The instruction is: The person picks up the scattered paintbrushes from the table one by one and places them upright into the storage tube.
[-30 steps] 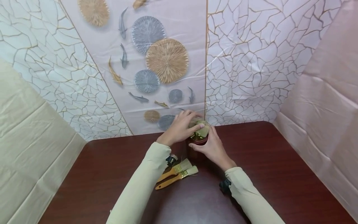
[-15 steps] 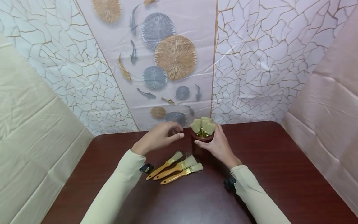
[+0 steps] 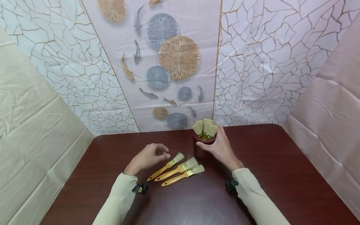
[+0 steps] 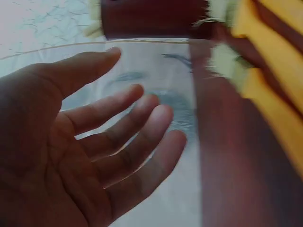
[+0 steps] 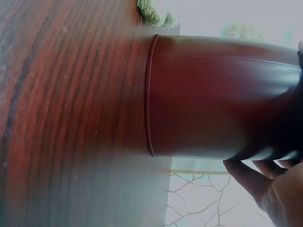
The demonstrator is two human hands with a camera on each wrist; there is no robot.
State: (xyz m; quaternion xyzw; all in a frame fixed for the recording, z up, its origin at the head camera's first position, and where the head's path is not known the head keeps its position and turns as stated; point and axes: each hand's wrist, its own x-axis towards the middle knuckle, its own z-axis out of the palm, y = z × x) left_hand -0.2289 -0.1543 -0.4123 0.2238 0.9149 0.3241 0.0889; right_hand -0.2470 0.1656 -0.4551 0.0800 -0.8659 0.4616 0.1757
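Note:
A dark red round pot (image 3: 203, 149) (image 5: 213, 97) stands near the table's back edge with several brushes (image 3: 205, 128) bristles-up inside. My right hand (image 3: 220, 147) grips the pot near its rim; its fingers (image 5: 255, 177) wrap the far side. Three wooden-handled paint brushes (image 3: 177, 169) lie side by side on the table to the pot's left. My left hand (image 3: 147, 156) hovers just left of them with relaxed fingers (image 4: 128, 142), holding nothing, its fingertips close to the nearest brush's bristles (image 3: 178, 156).
The dark wooden table (image 3: 267, 175) is boxed in by draped sheets: a patterned backdrop (image 3: 174, 62) behind, cream cloth (image 3: 33, 131) on the left, pink cloth (image 3: 332, 125) on the right.
My left hand left the brushes in the pot, drew back toward me and lowered beside the three loose brushes. The right hand stayed on the pot.

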